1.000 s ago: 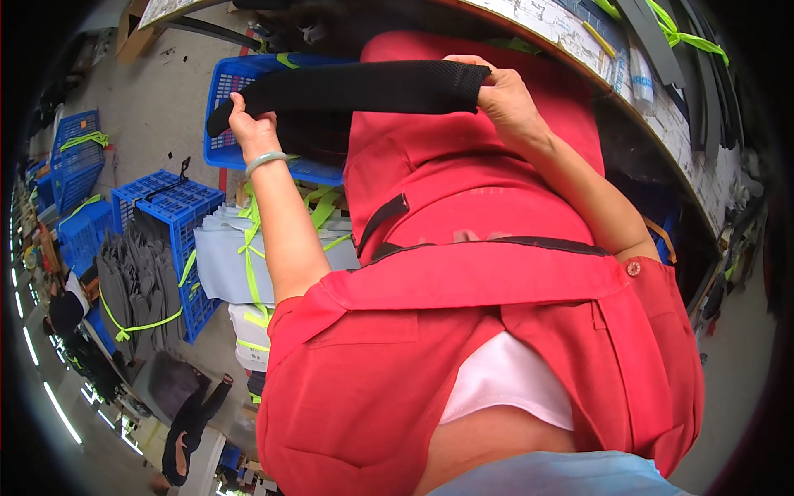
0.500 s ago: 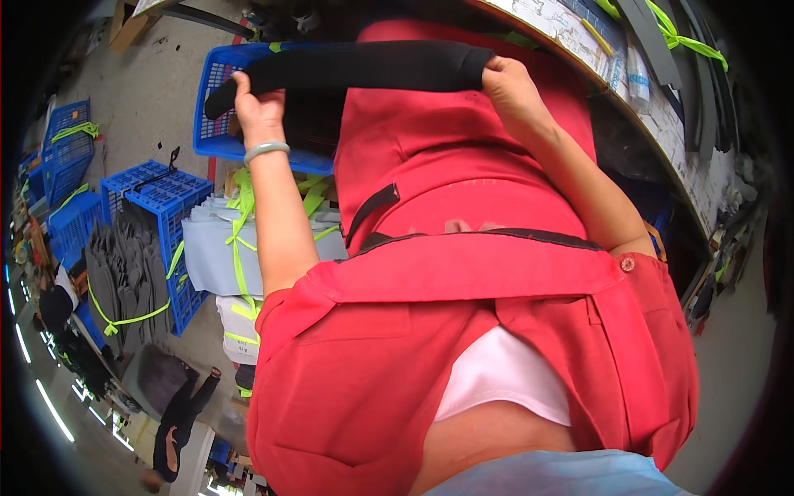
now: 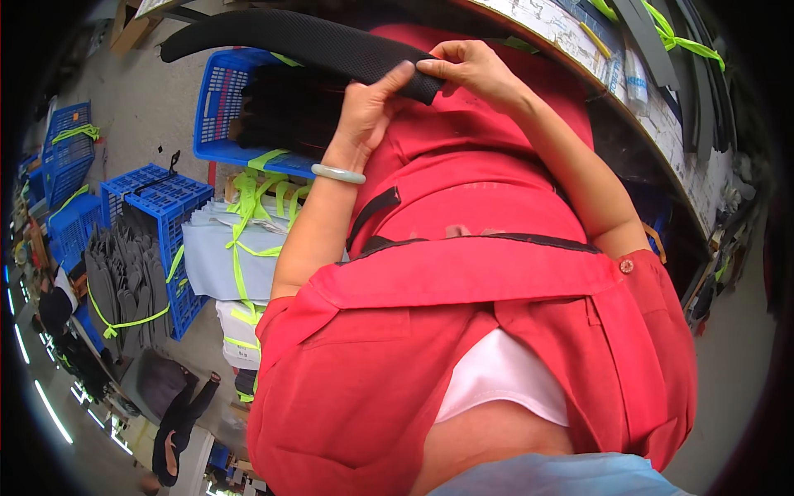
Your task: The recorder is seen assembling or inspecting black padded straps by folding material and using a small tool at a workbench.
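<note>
A long, curved black strip [image 3: 289, 40] with a mesh-like surface stretches across my lap and out to the upper left. Its right end is pinched between the thumb and fingers of my right hand [image 3: 481, 73]. Close beside it, my left hand [image 3: 368, 114] grips the strip near the same end, thumb on top and fingers hidden underneath. The far left end hangs free over a blue plastic basket [image 3: 207, 132]. Dark black pieces [image 3: 289, 112] lie inside that basket.
A worktable [image 3: 653, 107] runs along the right, with a yellow tool [image 3: 595, 39] and grey strips [image 3: 653, 41] tied in lime green on it. At left are a blue crate [image 3: 157, 186], bundled grey pieces [image 3: 128, 273] and stacked light grey sheets [image 3: 217, 256]. A person [image 3: 178, 430] is farther off.
My left hand has moved right along the strip, close to my right hand. The strip's free end now reaches farther to the upper left, and my right hand has shifted slightly left.
</note>
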A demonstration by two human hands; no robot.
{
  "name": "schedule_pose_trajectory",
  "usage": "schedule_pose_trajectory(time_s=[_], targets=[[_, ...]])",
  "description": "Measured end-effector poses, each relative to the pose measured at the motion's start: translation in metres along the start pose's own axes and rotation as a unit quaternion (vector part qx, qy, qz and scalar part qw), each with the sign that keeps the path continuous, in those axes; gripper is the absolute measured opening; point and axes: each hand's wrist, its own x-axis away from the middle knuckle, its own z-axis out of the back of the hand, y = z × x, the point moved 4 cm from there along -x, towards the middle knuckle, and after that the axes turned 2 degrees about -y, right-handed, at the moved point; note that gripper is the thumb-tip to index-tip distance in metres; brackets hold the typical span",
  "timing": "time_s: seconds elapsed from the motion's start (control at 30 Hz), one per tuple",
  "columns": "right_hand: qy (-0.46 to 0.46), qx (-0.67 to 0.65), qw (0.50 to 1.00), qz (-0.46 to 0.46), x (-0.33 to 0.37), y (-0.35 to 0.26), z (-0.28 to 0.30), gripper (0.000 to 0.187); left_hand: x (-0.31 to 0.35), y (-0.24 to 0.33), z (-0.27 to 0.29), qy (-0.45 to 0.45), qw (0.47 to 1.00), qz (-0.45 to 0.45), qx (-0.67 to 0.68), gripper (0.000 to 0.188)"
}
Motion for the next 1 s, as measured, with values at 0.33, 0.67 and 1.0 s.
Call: schedule_pose_trajectory(time_s=[0.33, 0.67, 1.0], targets=[[0.067, 0.035, 0.997, 0.027, -0.007, 0.002, -0.014, 0.031, 0.009, -0.008, 0.006, -0.024, 0.999, 0.004, -0.047, 0.026], [-0.031, -0.024, 0.999, -0.032, -0.003, 0.024, -0.045, 0.027, 0.035, -0.024, 0.149, 0.182, 0.981, -0.050, 0.051, 0.022], [-0.052, -0.009, 0.998, -0.027, -0.008, 0.011, -0.044, 0.022, 0.013, -0.153, 0.374, 0.456, 0.870, 0.175, -0.069, 0.026]])
